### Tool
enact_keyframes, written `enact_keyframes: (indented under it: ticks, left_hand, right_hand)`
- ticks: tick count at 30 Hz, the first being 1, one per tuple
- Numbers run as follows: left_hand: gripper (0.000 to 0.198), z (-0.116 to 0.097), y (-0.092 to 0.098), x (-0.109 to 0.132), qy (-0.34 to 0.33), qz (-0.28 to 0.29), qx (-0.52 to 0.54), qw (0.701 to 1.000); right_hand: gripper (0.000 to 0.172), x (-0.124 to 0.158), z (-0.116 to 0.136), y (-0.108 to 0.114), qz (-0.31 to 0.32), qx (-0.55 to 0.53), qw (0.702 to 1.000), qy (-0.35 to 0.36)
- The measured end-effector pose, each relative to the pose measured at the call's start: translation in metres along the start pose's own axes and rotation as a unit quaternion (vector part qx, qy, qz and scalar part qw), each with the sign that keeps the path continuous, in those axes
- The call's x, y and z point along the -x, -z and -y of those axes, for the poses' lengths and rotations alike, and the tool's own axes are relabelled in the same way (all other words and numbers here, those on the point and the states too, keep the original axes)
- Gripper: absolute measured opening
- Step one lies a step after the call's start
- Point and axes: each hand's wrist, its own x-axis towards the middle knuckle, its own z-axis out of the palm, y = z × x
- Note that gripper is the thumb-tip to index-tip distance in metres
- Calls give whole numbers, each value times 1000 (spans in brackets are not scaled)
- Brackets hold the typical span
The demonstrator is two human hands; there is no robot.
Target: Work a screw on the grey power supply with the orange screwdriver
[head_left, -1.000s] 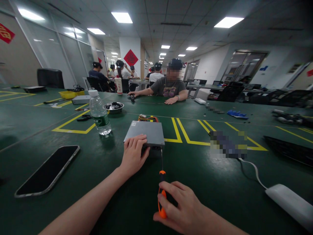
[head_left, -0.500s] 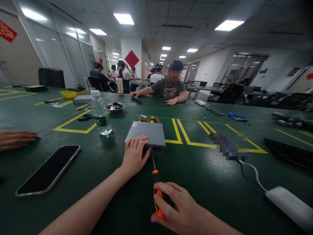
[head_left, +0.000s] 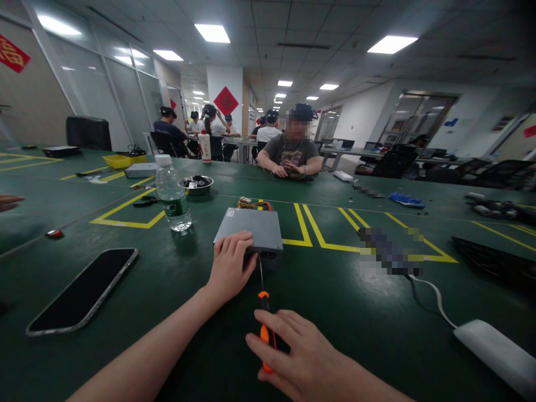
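Observation:
A grey metal computer power supply (head_left: 251, 226) lies on the green table, a bundle of coloured wires (head_left: 255, 204) behind it. My left hand (head_left: 233, 262) holds its near left corner, fingers over the top and thumb at the front face. Between the fingers of my right hand (head_left: 293, 349) is a screwdriver (head_left: 264, 329) with an orange and black handle. Its thin shaft points away from me, and the tip meets the power supply's front face low down, beside my left thumb. Whether the tip sits in a screw is hidden.
A water bottle (head_left: 172, 195) and a metal bowl (head_left: 196, 184) stand left of the power supply. A phone (head_left: 86, 290) lies at the left, a white power bank (head_left: 498, 354) with a cable at the right. Across the table sits a person (head_left: 288, 151); another person's hand (head_left: 10, 202) shows at the left edge.
My right fingers have shifted on the screwdriver handle, which swung slightly left. The hand at the left edge drew back, uncovering a small red object. The person opposite brought both hands together.

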Motion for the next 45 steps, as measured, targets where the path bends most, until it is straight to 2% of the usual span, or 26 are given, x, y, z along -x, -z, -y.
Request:
enact_keyframes:
  ticks: [2,4,8,11,13,16,20,28,31,34,41,45]
  left_hand:
    - [19,0,0,0,1,-1,-2,1000]
    - [19,-1,0,0,3,-1,-1,1000]
    - [19,0,0,0,3,0,-3,1000]
    - [19,-1,0,0,1,-2,-4,1000]
    - [18,-1,1,0,0,1,-3,1000]
    - [19,-1,1,0,3,3,1,1000]
    - [18,-1,0,0,5,0,3,1000]
    - [19,1,-1,1,3,-2,0,1000]
    - [19,0,-2,1,3,-1,-3,1000]
    - [19,0,-2,1,1,-7,-5,1000]
    - [18,0,-1,1,1,-8,-3,1000]
    - [18,-1,0,0,1,-5,0,1000]
  right_hand:
    - [28,1,-1,-3,-5,0,1000,-4]
    - [24,2,-2,-8,-39,-8,999,-7]
    - [31,4,-4,-13,-91,-35,995,-22]
    - [36,2,-2,-7,-46,-39,998,-23]
    - [32,0,1,-3,-15,-26,999,-16]
    - [23,0,2,-2,-35,-5,999,1]
    - [21,3,0,-8,-58,-4,998,-1]
    - [36,-2,3,-1,43,-16,999,-23]
    - [27,-1,4,-4,14,-6,1000,-19]
    - [26,2,3,-10,-26,-6,1000,-13]
    - [36,-4,3,-2,34,-12,999,-22]
    - [27,0,4,-6,-22,-3,1000,-16]
